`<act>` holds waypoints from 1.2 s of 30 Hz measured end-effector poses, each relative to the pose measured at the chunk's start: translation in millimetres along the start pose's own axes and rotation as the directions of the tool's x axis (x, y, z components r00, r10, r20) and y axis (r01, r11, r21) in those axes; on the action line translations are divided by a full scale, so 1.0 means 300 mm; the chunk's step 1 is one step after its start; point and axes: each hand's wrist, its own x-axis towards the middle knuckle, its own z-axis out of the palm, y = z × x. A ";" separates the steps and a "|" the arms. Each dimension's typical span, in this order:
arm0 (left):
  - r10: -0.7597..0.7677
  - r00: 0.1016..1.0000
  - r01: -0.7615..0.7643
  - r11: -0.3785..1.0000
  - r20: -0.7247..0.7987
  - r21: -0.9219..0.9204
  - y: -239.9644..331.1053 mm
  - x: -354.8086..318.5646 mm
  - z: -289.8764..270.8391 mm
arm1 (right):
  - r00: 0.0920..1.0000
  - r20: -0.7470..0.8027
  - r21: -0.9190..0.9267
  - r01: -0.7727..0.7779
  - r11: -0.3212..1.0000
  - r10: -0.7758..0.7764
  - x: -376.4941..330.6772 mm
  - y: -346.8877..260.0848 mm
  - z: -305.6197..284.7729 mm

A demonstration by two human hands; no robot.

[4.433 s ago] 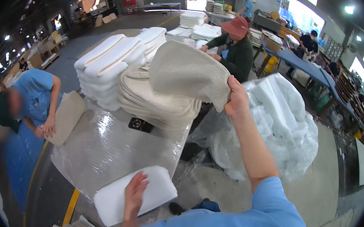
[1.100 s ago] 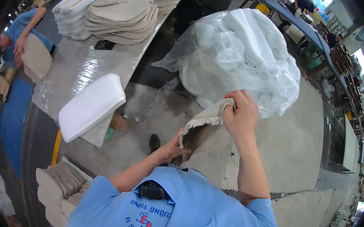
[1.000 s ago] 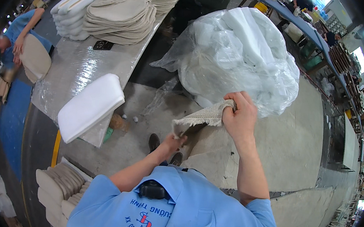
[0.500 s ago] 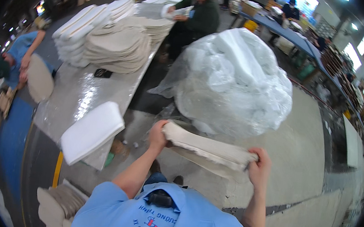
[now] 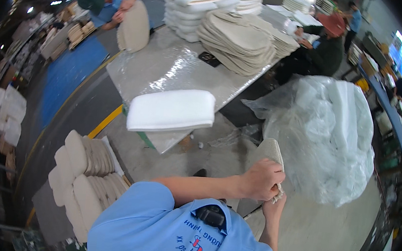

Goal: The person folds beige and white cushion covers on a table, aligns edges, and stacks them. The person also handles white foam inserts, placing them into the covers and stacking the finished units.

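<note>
Both hands clamp 1 beige fabric piece (image 5: pixel 267 153) beside the big plastic bag (image 5: pixel 325 137): left hand (image 5: pixel 261 179) above, right hand (image 5: pixel 274 206) below, holding it folded together.

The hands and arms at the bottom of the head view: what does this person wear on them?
Both hands are bare, with no gloves: the left hand and the right hand below it. The forearms are uncovered too. Short sleeves of a light blue shirt end near the elbows. The shirt has printed lettering and a small red and blue emblem, and a small black device sits at its collar.
</note>
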 end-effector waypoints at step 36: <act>-0.950 0.223 0.757 0.029 0.216 -0.653 -1.374 -0.974 -1.522 | 0.646 -0.563 0.413 -0.321 0.852 0.516 0.120 0.147 0.760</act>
